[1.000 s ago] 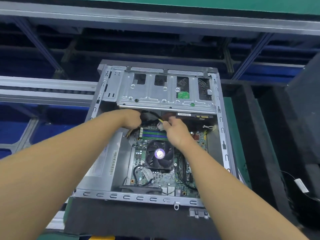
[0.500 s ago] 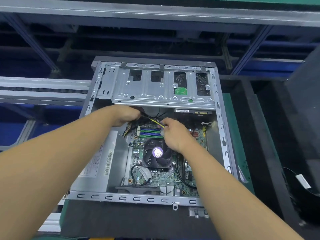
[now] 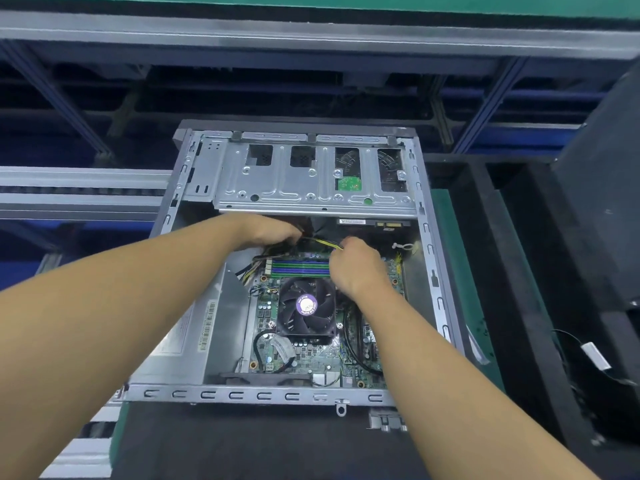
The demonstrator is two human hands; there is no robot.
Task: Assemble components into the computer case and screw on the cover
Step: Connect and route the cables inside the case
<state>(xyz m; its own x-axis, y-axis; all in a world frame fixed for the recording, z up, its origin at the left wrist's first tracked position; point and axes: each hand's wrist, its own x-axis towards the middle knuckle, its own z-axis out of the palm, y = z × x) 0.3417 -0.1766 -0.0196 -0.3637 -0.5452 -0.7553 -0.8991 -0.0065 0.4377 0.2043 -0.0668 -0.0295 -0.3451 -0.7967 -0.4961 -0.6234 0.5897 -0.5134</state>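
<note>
An open grey computer case (image 3: 263,395) lies flat with its cover off. Inside sit a green motherboard (image 3: 311,358), a black CPU fan (image 3: 306,306) and memory slots (image 3: 299,266). A metal drive cage (image 3: 311,181) spans the far end. My left hand (image 3: 266,232) reaches under the cage edge and grips a bundle of power cables (image 3: 256,263). My right hand (image 3: 356,265) pinches the yellow and black wires (image 3: 323,242) above the memory slots. Its fingertips and any connector are hidden.
The power supply (image 3: 194,327) with a barcode label fills the case's left side. A black panel (image 3: 595,188) stands at the right, with a loose cable and white tag (image 3: 595,356) beside it. Conveyor rails (image 3: 79,192) run left. Dark mat lies in front.
My right hand has drawn the yellow wires back toward the memory slots, then slightly up and right. My left hand stays under the cage edge. The view shifted a little.
</note>
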